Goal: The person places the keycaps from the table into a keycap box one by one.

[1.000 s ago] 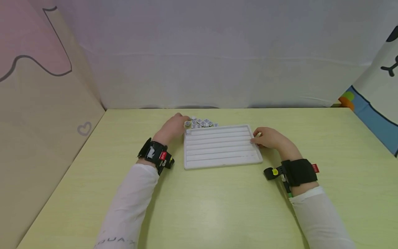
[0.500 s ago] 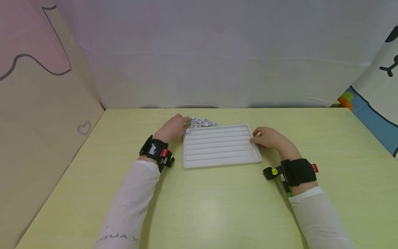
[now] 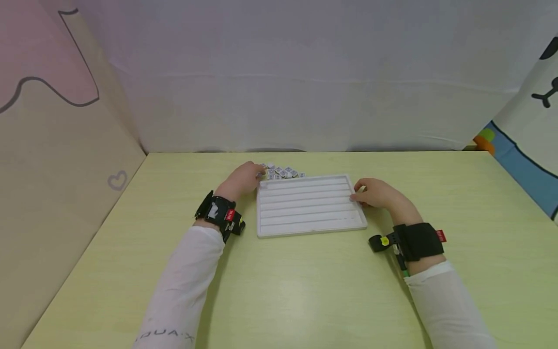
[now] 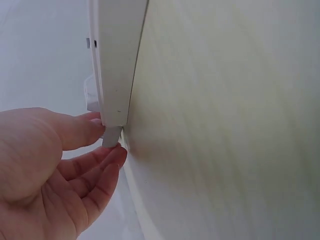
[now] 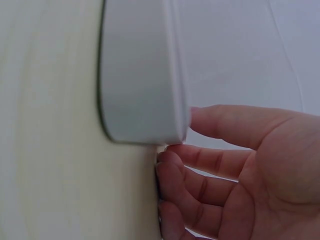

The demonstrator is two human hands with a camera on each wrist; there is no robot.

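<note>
While both hands flank the white grooved tray, it lies flat near the middle of the head frame on the yellow-green surface. Long axis of the tray runs left to right across the frame; its grooves run the same way, parallel to the far edge. The near long edge faces me.

My left hand sits at the tray's upper left corner. In the left wrist view its thumb and fingertips pinch a small white tile right against that corner, so this grip is closed on the tile. More small tiles, printed with dark marks, lie in a loose cluster just beyond the tray's far edge, beside this hand.

My right hand rests at the tray's right short edge, upper half. In the right wrist view the thumb lies on the rim and curled fingers press against the side wall: a light grip on the tray.

White sleeves cover both forearms; a black wrist strap shows on each.
</note>
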